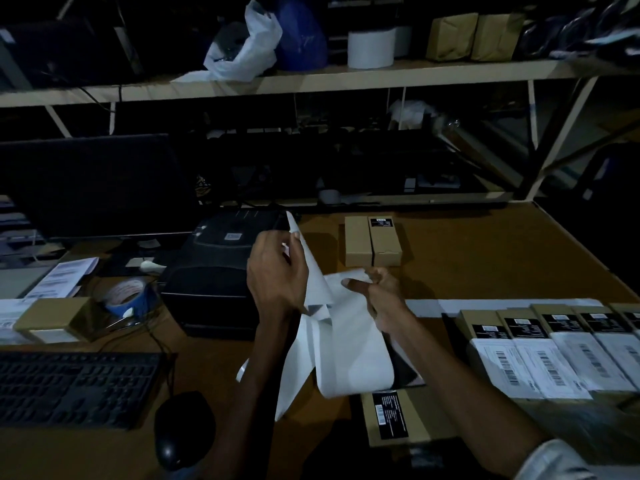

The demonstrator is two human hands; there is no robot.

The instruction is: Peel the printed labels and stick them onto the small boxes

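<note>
Two hands (277, 271) (381, 292) gripping one label strip (349, 341), two unlabelled boxes (373, 241)

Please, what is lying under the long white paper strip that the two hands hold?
Under the white paper strip, held by the left hand and right hand, a dark flat sheet shows on the table. How far it extends beneath is covered.

The scene is being viewed by a single wide-angle camera worn on the head, which is being pointed forward and down across the desk (485, 265). The near edge is being cropped at the bottom; the far edge and the shelf (346, 79) behind it are being taken in. The forearms are being seen close up.
</note>
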